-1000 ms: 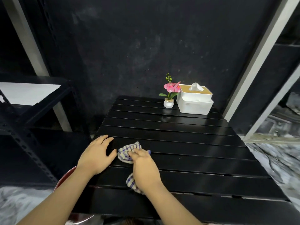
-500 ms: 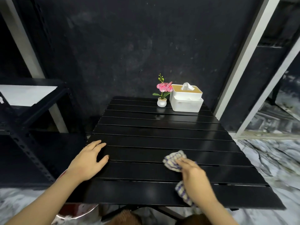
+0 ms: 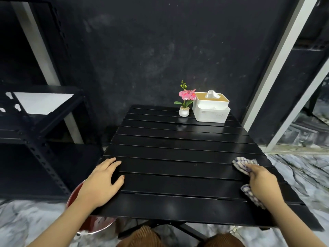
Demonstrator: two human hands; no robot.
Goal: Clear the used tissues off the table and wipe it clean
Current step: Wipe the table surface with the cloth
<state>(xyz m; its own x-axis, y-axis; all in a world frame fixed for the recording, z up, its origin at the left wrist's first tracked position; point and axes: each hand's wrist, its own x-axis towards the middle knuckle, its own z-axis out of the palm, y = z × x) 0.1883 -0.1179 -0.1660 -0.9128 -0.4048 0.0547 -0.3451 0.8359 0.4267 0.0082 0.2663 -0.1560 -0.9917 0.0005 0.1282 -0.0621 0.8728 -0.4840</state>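
Observation:
A black slatted table (image 3: 178, 152) fills the middle of the view. My right hand (image 3: 261, 182) presses a blue-and-white checked cloth (image 3: 243, 164) flat on the table near its right edge, fingers closed over it. Part of the cloth trails out under my wrist. My left hand (image 3: 103, 180) lies flat, fingers spread, on the table's near left edge and holds nothing. No loose tissues show on the tabletop.
At the far end of the table stand a white tissue box (image 3: 211, 107) with a tissue poking up and a small potted pink orchid (image 3: 185, 102). A red bin (image 3: 89, 223) sits on the floor below the left edge. A black metal shelf (image 3: 35, 122) stands to the left.
My right hand has swept the cloth from the left-middle of the table across to the right edge. My left hand has stayed planted at the left edge.

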